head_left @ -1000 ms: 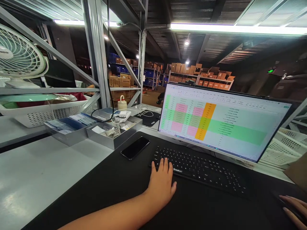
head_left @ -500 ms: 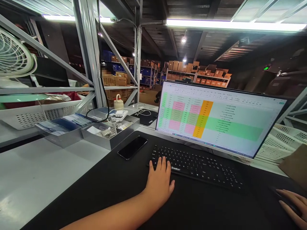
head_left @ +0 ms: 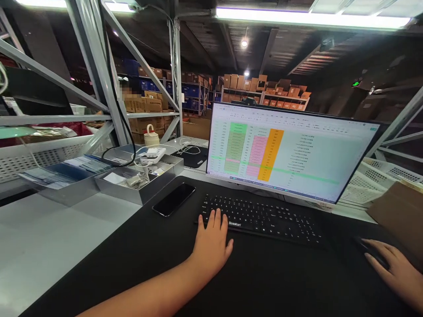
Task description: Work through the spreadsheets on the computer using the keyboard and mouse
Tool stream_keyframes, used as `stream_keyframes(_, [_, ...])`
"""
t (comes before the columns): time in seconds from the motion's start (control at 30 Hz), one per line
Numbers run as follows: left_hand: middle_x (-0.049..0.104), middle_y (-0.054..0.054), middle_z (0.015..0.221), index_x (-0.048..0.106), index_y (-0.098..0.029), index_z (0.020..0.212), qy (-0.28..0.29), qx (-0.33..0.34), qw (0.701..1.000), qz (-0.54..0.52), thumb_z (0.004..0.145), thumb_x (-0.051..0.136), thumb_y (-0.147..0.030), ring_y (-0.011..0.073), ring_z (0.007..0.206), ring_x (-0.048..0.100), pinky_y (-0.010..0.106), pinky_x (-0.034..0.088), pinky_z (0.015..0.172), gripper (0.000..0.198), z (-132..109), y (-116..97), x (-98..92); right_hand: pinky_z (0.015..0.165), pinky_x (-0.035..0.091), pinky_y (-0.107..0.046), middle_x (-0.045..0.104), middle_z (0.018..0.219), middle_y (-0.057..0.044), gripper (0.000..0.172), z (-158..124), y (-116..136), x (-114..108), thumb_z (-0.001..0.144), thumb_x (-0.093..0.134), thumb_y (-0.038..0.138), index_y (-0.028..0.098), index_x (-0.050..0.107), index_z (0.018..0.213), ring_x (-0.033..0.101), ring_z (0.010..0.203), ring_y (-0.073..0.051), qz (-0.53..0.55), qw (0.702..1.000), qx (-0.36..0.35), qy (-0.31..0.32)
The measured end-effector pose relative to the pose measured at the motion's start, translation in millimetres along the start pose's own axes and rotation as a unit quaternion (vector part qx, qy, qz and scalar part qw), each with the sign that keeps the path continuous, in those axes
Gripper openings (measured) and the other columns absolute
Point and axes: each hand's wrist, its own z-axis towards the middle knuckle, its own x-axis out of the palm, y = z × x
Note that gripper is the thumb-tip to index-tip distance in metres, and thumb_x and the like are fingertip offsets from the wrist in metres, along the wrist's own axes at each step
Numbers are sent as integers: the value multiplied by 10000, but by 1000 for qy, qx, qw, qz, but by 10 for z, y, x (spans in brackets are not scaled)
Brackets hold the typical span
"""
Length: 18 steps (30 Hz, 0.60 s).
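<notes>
My left hand (head_left: 211, 242) lies flat with its fingers stretched over the left end of a black keyboard (head_left: 264, 218). My right hand (head_left: 395, 268) rests over a black mouse (head_left: 372, 252) at the right, fingers curved around it. Both sit on a black desk mat (head_left: 271, 281). Behind the keyboard stands a wide monitor (head_left: 287, 152) showing a spreadsheet with green, pink and orange cells. A black phone (head_left: 174, 199) lies face up left of the keyboard.
Two grey metal trays (head_left: 137, 196) with papers and small items sit at the left on the white table (head_left: 49, 237). White plastic baskets (head_left: 383, 180) stand right of the monitor, a brown cardboard box (head_left: 399, 211) near them. Grey shelving posts (head_left: 95, 75) rise behind.
The view has turned right, so everything has shifted left. The spreadsheet has scrolled to different coloured rows. More of my right hand shows on the mouse. My left hand stays on the keyboard.
</notes>
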Motion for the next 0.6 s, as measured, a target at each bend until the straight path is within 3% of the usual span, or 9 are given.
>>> stream_keyframes(0.13, [290, 176, 1635, 396, -172, 1494, -3, -1, 1000, 7, 926, 348, -502, 339, 1515, 270, 621, 252, 1202, 659, -10, 0, -55, 997, 507, -404, 630, 1264, -105, 584, -31, 53, -61, 772, 411, 627, 322, 607, 1230, 604, 1242, -296, 21, 999, 1, 27])
stream_keyframes(0.6, [254, 183, 1651, 398, -196, 1492, 2, -16, 1000, 9, 922, 357, -510, 341, 1511, 279, 604, 292, 1179, 652, -4, -4, -72, 1055, 460, -417, 612, 1281, -108, 601, -15, -131, 73, 793, 390, 639, 312, 571, 1264, 572, 1253, -305, 21, 999, -24, 38])
